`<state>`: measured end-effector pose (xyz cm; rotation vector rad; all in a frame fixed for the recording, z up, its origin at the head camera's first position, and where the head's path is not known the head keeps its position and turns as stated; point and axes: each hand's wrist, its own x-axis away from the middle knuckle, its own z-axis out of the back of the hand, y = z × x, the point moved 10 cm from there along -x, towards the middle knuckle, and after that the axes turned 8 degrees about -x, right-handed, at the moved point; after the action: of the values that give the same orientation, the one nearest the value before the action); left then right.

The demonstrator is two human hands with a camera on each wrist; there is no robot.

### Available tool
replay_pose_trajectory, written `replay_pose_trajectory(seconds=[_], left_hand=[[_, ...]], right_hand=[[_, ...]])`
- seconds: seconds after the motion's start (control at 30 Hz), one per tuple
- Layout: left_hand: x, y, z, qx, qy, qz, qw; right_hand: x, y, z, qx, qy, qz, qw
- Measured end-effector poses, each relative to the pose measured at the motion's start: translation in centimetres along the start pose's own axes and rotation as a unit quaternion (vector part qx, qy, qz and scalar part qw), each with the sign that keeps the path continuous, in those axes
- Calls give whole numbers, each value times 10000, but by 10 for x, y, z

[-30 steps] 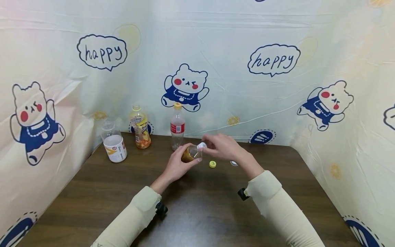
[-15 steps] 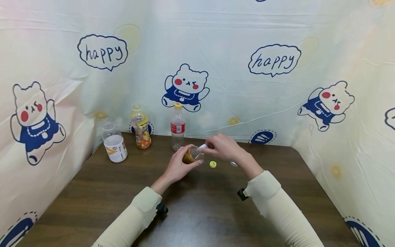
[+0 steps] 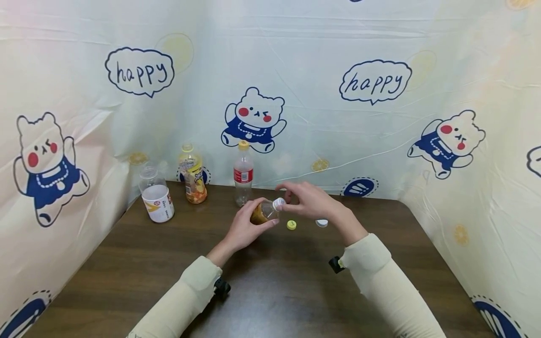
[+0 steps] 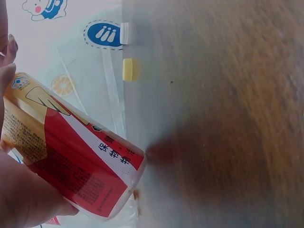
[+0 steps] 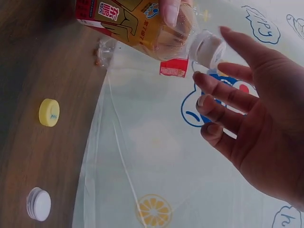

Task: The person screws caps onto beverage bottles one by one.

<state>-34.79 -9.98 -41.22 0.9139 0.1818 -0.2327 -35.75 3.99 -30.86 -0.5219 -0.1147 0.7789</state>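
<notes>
My left hand (image 3: 244, 227) grips a drink bottle (image 5: 128, 21) with a red and gold label, its fingers curled round the body. The bottle is held tilted above the table, its neck toward the right. A white cap (image 5: 211, 50) sits on the bottle's neck. Right beside this cap is my right hand (image 3: 307, 202), its fingers spread and loosely bent, thumb and index tips close around the cap without pinching it. In the left wrist view the bottle's labelled lower body (image 4: 90, 152) shows, while its neck is out of frame.
A loose yellow cap (image 3: 291, 225) and a loose white cap (image 3: 322, 223) lie on the brown table (image 3: 270, 291). Along the back stand a wide-mouthed jar (image 3: 158, 202), a yellow-labelled bottle (image 3: 194, 178) and a red-labelled bottle (image 3: 243, 175). A printed sheet (image 3: 304, 141) hangs behind.
My right hand's fingers have loosened from the white cap on the bottle and spread, shifting slightly right, so more of the cap shows. The left hand and bottle are nearly still.
</notes>
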Motion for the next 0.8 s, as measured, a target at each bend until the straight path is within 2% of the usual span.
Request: replay_pose_trajectory(seconds=[0.27, 0.5, 0.63, 0.8], left_hand=[[0, 2, 0, 5, 15, -25, 10000], [0, 0, -2, -60, -28, 13, 10000], [0, 0, 0, -68, 27, -32, 10000], [0, 0, 0, -60, 14, -37, 10000]], right_hand=[[-1, -1, -4, -257, -104, 291, 9992], [-4, 2, -7, 217, 41, 3, 9998], [-4, -1, -6, 477, 76, -16, 9988], [0, -3, -3, 278, 36, 48, 9996]])
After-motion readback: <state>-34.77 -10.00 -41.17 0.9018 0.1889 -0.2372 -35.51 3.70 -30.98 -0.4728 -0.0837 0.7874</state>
